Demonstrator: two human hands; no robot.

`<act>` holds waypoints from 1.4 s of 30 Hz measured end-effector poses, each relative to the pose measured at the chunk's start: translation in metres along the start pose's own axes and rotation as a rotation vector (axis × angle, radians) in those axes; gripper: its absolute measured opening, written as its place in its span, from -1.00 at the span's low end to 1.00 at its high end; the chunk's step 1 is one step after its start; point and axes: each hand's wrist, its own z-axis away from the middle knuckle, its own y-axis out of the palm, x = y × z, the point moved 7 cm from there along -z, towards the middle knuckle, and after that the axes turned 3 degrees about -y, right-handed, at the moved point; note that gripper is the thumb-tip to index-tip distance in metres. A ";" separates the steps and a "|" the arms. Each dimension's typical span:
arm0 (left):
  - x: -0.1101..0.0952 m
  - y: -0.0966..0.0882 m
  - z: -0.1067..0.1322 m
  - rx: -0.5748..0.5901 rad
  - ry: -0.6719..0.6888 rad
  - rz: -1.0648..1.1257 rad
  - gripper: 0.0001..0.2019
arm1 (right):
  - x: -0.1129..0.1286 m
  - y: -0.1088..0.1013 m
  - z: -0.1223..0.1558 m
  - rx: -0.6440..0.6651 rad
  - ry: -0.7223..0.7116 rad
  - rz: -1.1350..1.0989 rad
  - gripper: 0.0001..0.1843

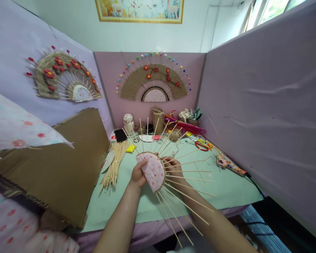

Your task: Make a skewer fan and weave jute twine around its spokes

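Over the table, a half-round piece covered in pink flowered cloth (155, 173) is tilted, with thin wooden sticks (191, 171) fanning out from its curved edge. My left hand (139, 175) grips its straight side, thumb on the cloth and the other fingers hidden behind. At the curved edge my right hand (173, 169) is closed, its fingers bent around the stick bases, partly covered by sticks. Behind lie a bundle of loose sticks (115, 163), a white oval piece (109, 161) and a ball of twine (174, 135).
A glue gun (230, 165) and orange-handled scissors (203, 144) lie on the right. Cardboard (68, 165) stands at left, with flowered cloth (23, 123) above. A jar (129, 123), a twine roll (158, 121) and pipe cleaners (185, 126) line the back. Finished fans (129, 84) hang on the partitions.
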 end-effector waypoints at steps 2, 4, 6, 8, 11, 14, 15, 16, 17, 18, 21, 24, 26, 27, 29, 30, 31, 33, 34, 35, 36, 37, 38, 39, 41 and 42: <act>0.000 -0.004 -0.002 -0.013 0.010 -0.006 -0.75 | -0.001 0.000 -0.001 0.003 -0.002 0.007 -0.78; -0.001 -0.008 -0.003 -0.014 0.016 -0.009 -0.76 | -0.001 -0.001 -0.002 0.008 -0.009 0.018 -0.78; -0.001 -0.009 -0.004 -0.014 0.015 -0.013 -0.78 | -0.003 -0.001 -0.003 0.015 -0.006 0.038 -0.79; -0.001 -0.007 -0.003 0.002 0.011 -0.022 -0.79 | -0.005 -0.001 -0.004 0.021 0.008 0.052 -0.78; 0.000 0.000 -0.001 0.046 0.010 -0.042 -0.75 | -0.009 -0.001 -0.004 0.018 0.029 0.035 -0.76; -0.002 0.005 0.000 0.062 0.025 -0.061 -0.72 | -0.010 -0.002 -0.006 -0.002 0.055 0.023 -0.73; -0.002 0.005 0.000 0.063 0.032 -0.061 -0.71 | -0.010 -0.002 -0.006 -0.010 0.062 0.028 -0.72; -0.003 0.005 0.000 0.063 0.039 -0.058 -0.72 | -0.009 -0.003 -0.007 -0.019 0.066 0.035 -0.71; -0.004 0.004 0.000 0.059 0.045 -0.052 -0.73 | -0.008 -0.004 -0.008 -0.028 0.067 0.043 -0.69; -0.004 0.003 0.000 0.052 0.046 -0.045 -0.75 | -0.007 -0.005 -0.009 -0.036 0.065 0.048 -0.69; -0.005 -0.001 -0.002 0.029 0.045 -0.029 -0.82 | -0.001 -0.012 -0.011 -0.057 0.062 0.047 -0.68; -0.005 -0.004 -0.002 0.019 0.043 -0.044 -0.84 | 0.006 -0.021 -0.011 -0.049 0.081 0.031 -0.68; -0.005 -0.004 -0.002 0.029 0.047 -0.067 -0.81 | 0.013 -0.028 -0.012 -0.013 0.100 0.023 -0.69; -0.005 -0.003 -0.002 0.037 0.050 -0.076 -0.80 | 0.018 -0.031 -0.013 0.018 0.107 0.021 -0.70; -0.005 -0.003 -0.001 0.042 0.053 -0.085 -0.80 | 0.031 -0.036 -0.018 0.101 0.112 0.014 -0.71; -0.005 -0.002 -0.001 0.043 0.050 -0.087 -0.81 | 0.039 -0.038 -0.021 0.144 0.111 0.005 -0.70; -0.004 -0.002 -0.001 0.045 0.045 -0.088 -0.82 | 0.048 -0.040 -0.025 0.184 0.109 -0.006 -0.69; -0.004 -0.001 0.000 0.051 0.033 -0.088 -0.83 | 0.068 -0.047 -0.034 0.218 0.099 -0.027 -0.71; -0.004 0.000 0.000 0.049 0.027 -0.087 -0.83 | 0.078 -0.050 -0.038 0.223 0.086 -0.041 -0.72; -0.004 -0.001 0.001 0.042 0.019 -0.084 -0.83 | 0.089 -0.052 -0.042 0.227 0.072 -0.055 -0.71; -0.005 -0.001 0.001 0.031 0.012 -0.080 -0.84 | 0.100 -0.054 -0.046 0.235 0.059 -0.067 -0.68; -0.005 -0.002 0.001 0.024 0.006 -0.076 -0.84 | 0.110 -0.055 -0.048 0.244 0.047 -0.069 -0.66; -0.005 -0.002 0.001 0.023 0.001 -0.073 -0.84 | 0.120 -0.056 -0.050 0.254 0.037 -0.062 -0.64; -0.005 -0.002 0.000 0.031 -0.004 -0.073 -0.83 | 0.129 -0.056 -0.052 0.263 0.026 -0.046 -0.64; -0.004 -0.001 0.000 0.059 -0.017 -0.077 -0.81 | 0.146 -0.055 -0.053 0.263 -0.007 0.003 -0.66; -0.004 -0.001 0.000 0.069 -0.021 -0.078 -0.81 | 0.154 -0.054 -0.053 0.257 -0.030 0.028 -0.67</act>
